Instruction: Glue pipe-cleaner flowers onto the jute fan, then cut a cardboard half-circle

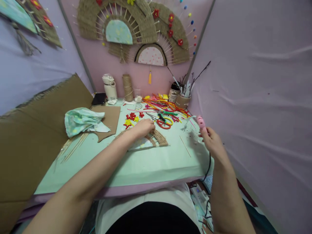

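Observation:
My left hand (143,127) lies with curled fingers on a small half-round fan (156,139) wound with brown twine, pressing it flat on the mint-green table (151,165). Over the table's right edge, my right hand (211,141) is closed around a tool that is mostly hidden. A black cord (208,165) hangs down from that hand. A pink cap (201,122) sticks up at its fingertip. A thin wooden stick (185,146) lies between the two hands.
Scissors with red and yellow handles (163,122) and coloured pipe cleaners (168,106) lie behind the fan. Small red and yellow flowers (131,119) are nearby. Mint cloth (81,121), cardboard (109,117) and bamboo sticks (73,147) sit left. A twine spool (127,87), bottle (110,86) and cups (182,100) stand at the back wall.

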Action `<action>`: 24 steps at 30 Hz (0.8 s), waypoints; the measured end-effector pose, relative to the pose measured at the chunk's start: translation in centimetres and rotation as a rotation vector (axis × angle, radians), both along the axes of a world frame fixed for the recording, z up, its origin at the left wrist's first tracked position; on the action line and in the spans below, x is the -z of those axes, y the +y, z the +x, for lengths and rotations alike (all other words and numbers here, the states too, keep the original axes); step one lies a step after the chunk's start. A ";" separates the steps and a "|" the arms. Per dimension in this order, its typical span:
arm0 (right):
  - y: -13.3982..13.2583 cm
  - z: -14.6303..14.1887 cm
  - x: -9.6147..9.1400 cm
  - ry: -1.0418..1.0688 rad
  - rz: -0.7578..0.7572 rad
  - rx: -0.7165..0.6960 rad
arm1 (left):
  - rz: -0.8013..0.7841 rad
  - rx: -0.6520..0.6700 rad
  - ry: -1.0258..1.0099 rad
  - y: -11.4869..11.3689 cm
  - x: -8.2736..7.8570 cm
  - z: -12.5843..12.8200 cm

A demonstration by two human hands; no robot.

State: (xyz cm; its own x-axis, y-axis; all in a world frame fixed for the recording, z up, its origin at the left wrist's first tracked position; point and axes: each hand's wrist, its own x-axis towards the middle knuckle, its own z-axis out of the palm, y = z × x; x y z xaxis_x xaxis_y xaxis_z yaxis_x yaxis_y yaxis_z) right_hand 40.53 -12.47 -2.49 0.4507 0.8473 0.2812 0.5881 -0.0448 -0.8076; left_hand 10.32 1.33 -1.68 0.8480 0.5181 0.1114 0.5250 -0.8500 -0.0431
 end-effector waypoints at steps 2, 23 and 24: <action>-0.2 -0.4 -0.4 0.305 0.005 -0.009 | -0.004 0.032 0.000 0.2 0.2 -0.1; -0.5 -2.5 -1.8 0.772 0.056 -0.139 | -0.159 -0.039 -0.464 -0.2 -3.4 5.1; -0.6 -2.6 -1.8 0.772 0.063 -0.153 | -0.208 -0.085 -0.533 -0.3 -3.8 6.7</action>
